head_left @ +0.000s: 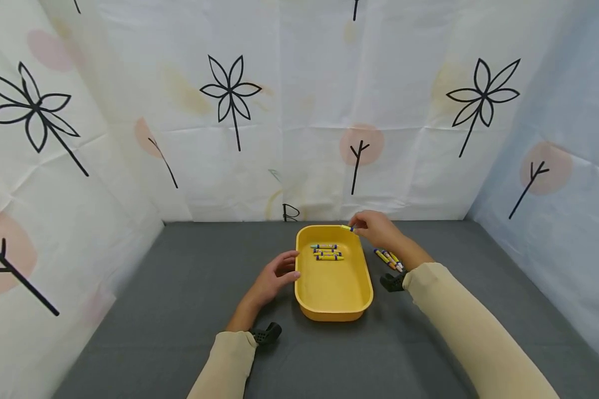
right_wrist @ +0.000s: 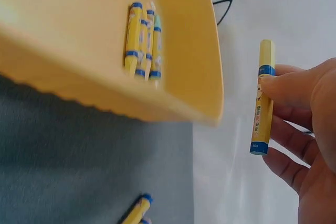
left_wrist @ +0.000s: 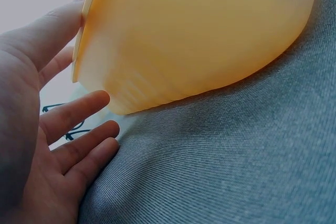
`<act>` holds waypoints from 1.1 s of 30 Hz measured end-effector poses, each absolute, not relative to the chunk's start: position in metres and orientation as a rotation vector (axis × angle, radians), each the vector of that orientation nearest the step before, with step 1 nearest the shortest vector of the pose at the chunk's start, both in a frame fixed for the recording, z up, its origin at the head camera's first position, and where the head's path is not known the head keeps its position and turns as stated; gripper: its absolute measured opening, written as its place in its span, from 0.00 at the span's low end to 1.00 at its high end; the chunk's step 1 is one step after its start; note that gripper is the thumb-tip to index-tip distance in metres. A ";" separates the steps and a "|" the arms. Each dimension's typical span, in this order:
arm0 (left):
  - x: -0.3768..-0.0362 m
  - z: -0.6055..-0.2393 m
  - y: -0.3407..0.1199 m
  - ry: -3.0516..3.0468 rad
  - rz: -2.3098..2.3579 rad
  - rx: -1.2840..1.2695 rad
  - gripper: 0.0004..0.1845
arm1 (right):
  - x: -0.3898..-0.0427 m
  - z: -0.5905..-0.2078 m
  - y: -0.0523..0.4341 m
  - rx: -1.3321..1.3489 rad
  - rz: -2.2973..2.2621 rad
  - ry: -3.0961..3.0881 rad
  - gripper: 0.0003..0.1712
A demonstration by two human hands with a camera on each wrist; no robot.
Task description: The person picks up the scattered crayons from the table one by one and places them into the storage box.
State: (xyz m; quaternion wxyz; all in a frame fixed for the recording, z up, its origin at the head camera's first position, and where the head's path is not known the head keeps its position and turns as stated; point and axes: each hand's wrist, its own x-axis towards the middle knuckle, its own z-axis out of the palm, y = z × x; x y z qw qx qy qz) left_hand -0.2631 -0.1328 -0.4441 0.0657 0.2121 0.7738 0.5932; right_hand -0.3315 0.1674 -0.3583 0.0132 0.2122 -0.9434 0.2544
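My right hand (head_left: 375, 228) pinches a yellow crayon (right_wrist: 263, 106) between thumb and fingers, over the far right corner of a yellow tray (head_left: 331, 293). Several crayons (head_left: 328, 252) lie side by side in the tray's far half, one of them with a pale green tip (right_wrist: 157, 22). At the tray's left side is my left hand (head_left: 272, 277), its thumb and a finger touching the rim and its other fingers loosely spread beside the wall, as the left wrist view shows.
More crayons (head_left: 388, 259) lie in a group on the grey cloth (head_left: 219, 277) right of the tray, partly behind my right forearm. A white patterned sheet (head_left: 304, 111) hangs behind the table and along both sides. Each wrist carries a dark strap mount (head_left: 267, 333).
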 end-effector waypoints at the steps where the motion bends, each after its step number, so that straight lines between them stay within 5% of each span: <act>1: -0.263 -0.444 -0.133 2.336 1.791 0.637 0.30 | -0.332 -0.357 0.164 0.675 0.792 -2.941 0.09; 33: -0.264 -0.443 -0.135 2.308 1.806 0.703 0.30 | -0.347 -0.407 0.095 0.799 0.736 -3.079 0.02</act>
